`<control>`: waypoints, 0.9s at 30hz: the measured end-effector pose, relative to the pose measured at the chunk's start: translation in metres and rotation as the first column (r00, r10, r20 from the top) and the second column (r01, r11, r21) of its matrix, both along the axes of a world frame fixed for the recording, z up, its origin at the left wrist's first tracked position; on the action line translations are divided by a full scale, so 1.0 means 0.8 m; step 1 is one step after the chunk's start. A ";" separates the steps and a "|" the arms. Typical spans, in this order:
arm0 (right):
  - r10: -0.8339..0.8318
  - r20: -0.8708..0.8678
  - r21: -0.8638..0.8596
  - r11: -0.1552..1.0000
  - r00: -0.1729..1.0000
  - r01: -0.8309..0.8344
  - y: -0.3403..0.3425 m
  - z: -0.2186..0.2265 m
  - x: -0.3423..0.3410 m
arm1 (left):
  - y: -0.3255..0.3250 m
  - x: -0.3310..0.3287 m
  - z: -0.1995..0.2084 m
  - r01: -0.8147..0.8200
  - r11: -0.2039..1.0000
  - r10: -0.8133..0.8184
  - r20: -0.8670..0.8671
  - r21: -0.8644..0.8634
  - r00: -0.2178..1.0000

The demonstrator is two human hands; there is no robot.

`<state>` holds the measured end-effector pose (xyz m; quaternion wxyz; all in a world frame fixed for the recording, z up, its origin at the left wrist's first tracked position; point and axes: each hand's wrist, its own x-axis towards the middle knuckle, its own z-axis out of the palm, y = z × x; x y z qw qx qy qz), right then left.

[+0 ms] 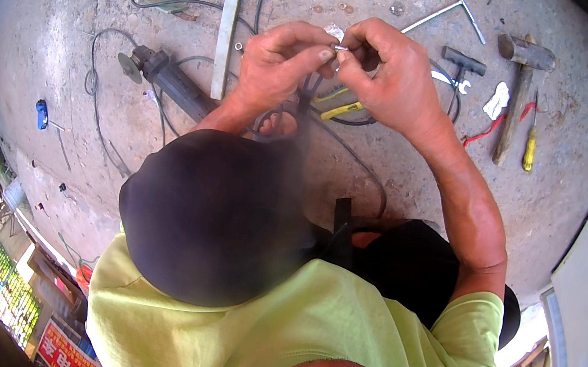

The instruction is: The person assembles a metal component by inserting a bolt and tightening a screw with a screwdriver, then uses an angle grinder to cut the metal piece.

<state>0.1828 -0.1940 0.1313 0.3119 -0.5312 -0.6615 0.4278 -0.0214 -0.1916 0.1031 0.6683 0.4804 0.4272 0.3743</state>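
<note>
We see left hand (276, 65) and right hand (396, 72), each grip pinching a small silvery metal piece (341, 48) right of the claw hammer (229, 25), presumably from opposite sides to keep it steady.

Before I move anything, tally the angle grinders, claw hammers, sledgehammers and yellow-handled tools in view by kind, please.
Angle grinder: 1
Claw hammer: 1
Sledgehammer: 1
Yellow-handled tools: 2 (screwdriver; pliers, partly hidden by the hands)
Total: 5
</note>
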 end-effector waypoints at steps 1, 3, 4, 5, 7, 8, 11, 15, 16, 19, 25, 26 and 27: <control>0.006 0.021 0.069 0.998 1.000 -0.007 0.000 -0.001 0.000 | -0.001 0.000 -0.001 -0.007 1.000 0.007 -0.011 -0.022 1.000; 0.010 0.066 0.206 0.978 0.998 -0.024 0.000 -0.004 0.000 | -0.002 0.000 -0.003 -0.020 0.998 0.018 -0.031 -0.067 0.999; 0.018 0.084 0.235 0.971 0.996 -0.038 0.000 -0.005 0.001 | -0.003 0.001 -0.006 -0.026 0.994 0.027 0.008 -0.106 1.000; 0.026 0.102 0.264 0.963 0.994 -0.052 0.000 -0.007 0.002 | -0.004 0.001 -0.010 -0.029 0.989 0.037 0.047 -0.146 0.998; 0.016 0.107 0.320 0.946 0.994 -0.049 0.001 -0.010 0.002 | -0.005 0.002 -0.012 -0.035 0.974 0.060 0.106 -0.224 0.992; -0.002 0.093 0.348 0.937 0.996 -0.030 0.001 -0.012 0.001 | -0.005 0.003 -0.013 -0.037 0.964 0.073 0.127 -0.264 0.989; -0.018 0.085 0.385 0.923 0.996 -0.017 0.001 -0.013 0.000 | -0.006 0.005 -0.013 -0.036 0.948 0.102 0.196 -0.315 0.975; -0.015 0.061 0.335 0.942 0.998 -0.007 -0.002 -0.012 0.000 | -0.007 0.008 -0.009 -0.039 0.945 0.135 0.278 -0.326 0.951; -0.005 0.071 0.304 0.952 0.997 -0.017 -0.003 -0.010 0.000 | -0.007 0.008 -0.010 -0.043 0.947 0.137 0.279 -0.319 0.951; 0.013 0.081 0.219 0.975 0.997 -0.031 -0.004 -0.005 0.001 | -0.007 0.005 -0.014 -0.051 0.953 0.143 0.291 -0.300 0.946; -0.039 -0.054 -0.044 0.998 0.998 0.037 -0.006 0.005 0.000 | -0.002 0.006 -0.021 -0.053 0.975 0.105 0.237 -0.216 0.966; -0.054 -0.109 -0.099 0.994 0.993 0.043 -0.004 0.006 -0.007 | -0.001 0.002 -0.016 -0.082 0.980 0.118 0.197 -0.182 0.973; -0.069 -0.153 -0.159 0.986 0.986 0.045 -0.004 0.007 -0.009 | -0.003 -0.001 -0.014 -0.111 0.982 0.136 0.167 -0.153 0.977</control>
